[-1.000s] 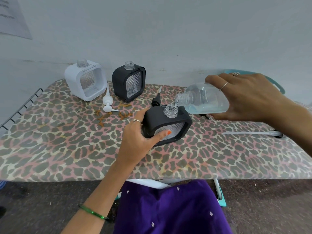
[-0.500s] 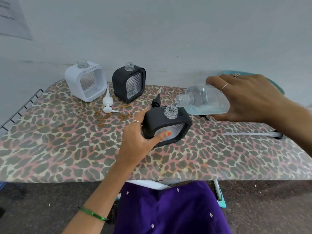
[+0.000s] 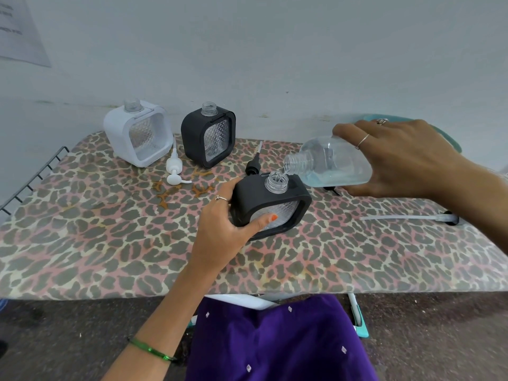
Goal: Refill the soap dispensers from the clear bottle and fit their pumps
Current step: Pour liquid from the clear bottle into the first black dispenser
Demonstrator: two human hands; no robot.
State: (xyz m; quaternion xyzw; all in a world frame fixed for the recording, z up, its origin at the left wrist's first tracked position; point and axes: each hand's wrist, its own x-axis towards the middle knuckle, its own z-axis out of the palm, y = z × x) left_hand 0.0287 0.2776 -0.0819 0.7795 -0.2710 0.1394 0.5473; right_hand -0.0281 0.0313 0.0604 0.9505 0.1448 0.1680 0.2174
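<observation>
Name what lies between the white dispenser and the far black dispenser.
Head view: the white pump lies between white dispenser and far black dispenser, slightly nearer the camera.

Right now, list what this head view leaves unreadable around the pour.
- Fill level in the near black dispenser: left hand and black frame cover it.
- Black pump behind the clear bottle: mostly hidden by bottle and right hand.
- Wall paper: cut off by the edge, print blurred.
- Teal object: mostly behind the right hand.

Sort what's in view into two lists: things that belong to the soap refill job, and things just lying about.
Job: clear bottle, near black dispenser, far black dispenser, white dispenser, white pump, black pump.

Lying about: wall paper, wire rack, teal object.
</observation>
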